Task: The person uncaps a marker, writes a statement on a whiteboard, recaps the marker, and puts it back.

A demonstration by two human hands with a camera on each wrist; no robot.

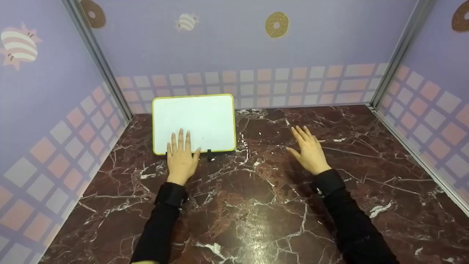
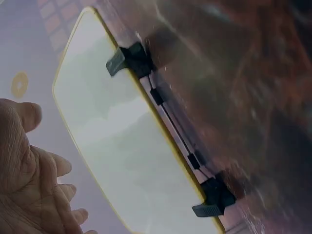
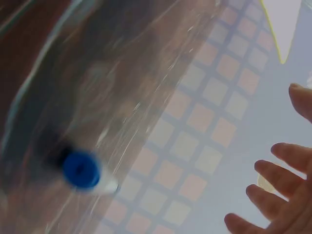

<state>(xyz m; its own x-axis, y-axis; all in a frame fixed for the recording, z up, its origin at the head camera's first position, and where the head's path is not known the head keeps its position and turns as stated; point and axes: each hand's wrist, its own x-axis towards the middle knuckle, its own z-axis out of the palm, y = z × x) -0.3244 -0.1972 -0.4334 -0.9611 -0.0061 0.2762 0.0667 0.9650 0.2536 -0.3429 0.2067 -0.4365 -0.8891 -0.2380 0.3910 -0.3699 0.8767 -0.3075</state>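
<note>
A small whiteboard with a yellow rim stands tilted back near the rear wall. Two black stand clips hold its lower edge, joined by a thin rod. My left hand is in front of the board's lower left part, palm down, fingers straight; the left wrist view shows a gap between them. To the right, my right hand hovers over the table with fingers extended and nothing in it. Below it, in the right wrist view, is a blurred white, pen-like object with a round blue end; the head view hides it.
The dark red marbled tabletop is bounded by lilac panels with pink and white squares: a back wall, a left wall and a right wall. Metal posts stand at the back corners.
</note>
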